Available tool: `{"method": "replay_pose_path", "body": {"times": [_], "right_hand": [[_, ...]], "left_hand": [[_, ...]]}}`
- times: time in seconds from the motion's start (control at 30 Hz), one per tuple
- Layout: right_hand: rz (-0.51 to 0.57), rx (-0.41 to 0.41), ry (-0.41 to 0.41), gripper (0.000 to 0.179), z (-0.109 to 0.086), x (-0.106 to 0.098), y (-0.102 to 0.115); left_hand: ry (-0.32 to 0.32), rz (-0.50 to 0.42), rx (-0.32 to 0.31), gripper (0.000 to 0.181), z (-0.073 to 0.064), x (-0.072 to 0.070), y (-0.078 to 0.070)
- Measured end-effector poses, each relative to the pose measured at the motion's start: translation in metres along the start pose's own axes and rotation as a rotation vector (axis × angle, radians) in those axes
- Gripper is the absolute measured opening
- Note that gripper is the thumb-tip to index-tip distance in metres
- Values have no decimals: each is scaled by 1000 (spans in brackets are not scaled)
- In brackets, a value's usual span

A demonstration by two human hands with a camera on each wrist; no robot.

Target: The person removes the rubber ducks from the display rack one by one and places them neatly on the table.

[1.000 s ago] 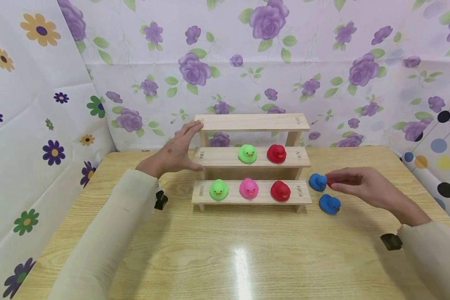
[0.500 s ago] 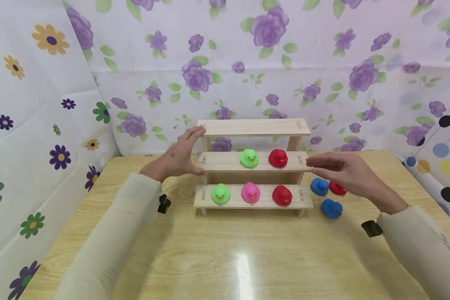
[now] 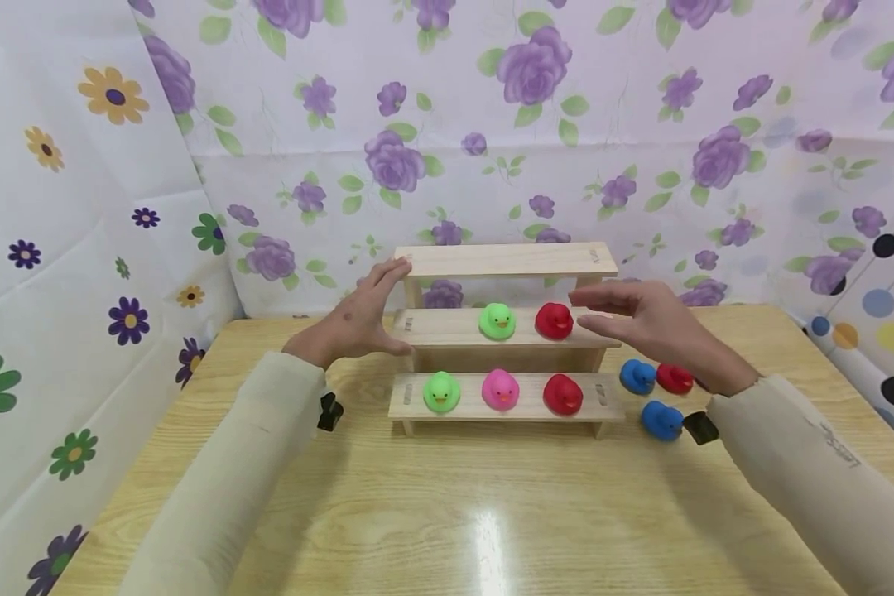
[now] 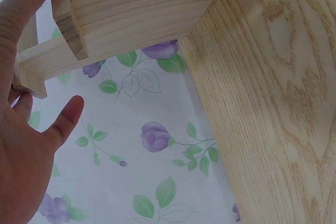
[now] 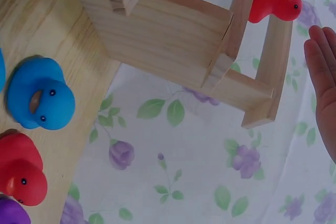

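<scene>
A three-tier wooden shelf (image 3: 507, 260) bears rubber ducks. On its middle tier are a green duck (image 3: 497, 321) and a red duck (image 3: 554, 320). The lowest tier carries another green duck (image 3: 441, 392), a pink duck (image 3: 501, 390) and a second red duck (image 3: 563, 395). My left hand (image 3: 358, 319) is spread at the shelf's left end, fingertips at the top tier; in the left wrist view its thumb (image 4: 68, 119) points free of the wood. Just right of the middle-tier red duck, my right hand (image 3: 651, 324) holds nothing, its fingers extended and thumb apart.
Right of the shelf, on the wooden table (image 3: 417, 513), lie two blue ducks (image 3: 638, 377) and a red duck (image 3: 674, 378). A purple thing (image 5: 13, 211) shows partly in the right wrist view. Behind hangs a flowered cloth (image 3: 462, 83).
My right hand has moved left and up from the red duck on the table to the middle tier, leaving that duck behind. The left hand stays at the shelf's end. The head view shifts slightly.
</scene>
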State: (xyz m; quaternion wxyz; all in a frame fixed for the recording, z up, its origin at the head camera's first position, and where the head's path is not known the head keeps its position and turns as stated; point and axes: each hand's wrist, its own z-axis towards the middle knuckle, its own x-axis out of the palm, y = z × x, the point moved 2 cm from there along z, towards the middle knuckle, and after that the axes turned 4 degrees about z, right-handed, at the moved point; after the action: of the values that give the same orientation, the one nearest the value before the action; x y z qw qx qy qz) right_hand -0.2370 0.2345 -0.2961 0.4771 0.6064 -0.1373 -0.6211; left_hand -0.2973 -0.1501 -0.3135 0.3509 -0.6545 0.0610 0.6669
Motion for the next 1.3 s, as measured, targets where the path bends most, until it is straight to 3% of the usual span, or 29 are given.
{"method": "replay_pose_path", "body": {"times": [0.23,0.67,1.3], "right_hand": [[22,-51,5,42,13,6,8],[-54,-51,52,39,43,31,22],[-86,-74,37,37,69,57,29]], "left_hand": [[2,-3,9,122,-1,0,-1],[-3,-4,27,122,-1,-1,1],[-7,-1,35,121,0,-1,2]]}}
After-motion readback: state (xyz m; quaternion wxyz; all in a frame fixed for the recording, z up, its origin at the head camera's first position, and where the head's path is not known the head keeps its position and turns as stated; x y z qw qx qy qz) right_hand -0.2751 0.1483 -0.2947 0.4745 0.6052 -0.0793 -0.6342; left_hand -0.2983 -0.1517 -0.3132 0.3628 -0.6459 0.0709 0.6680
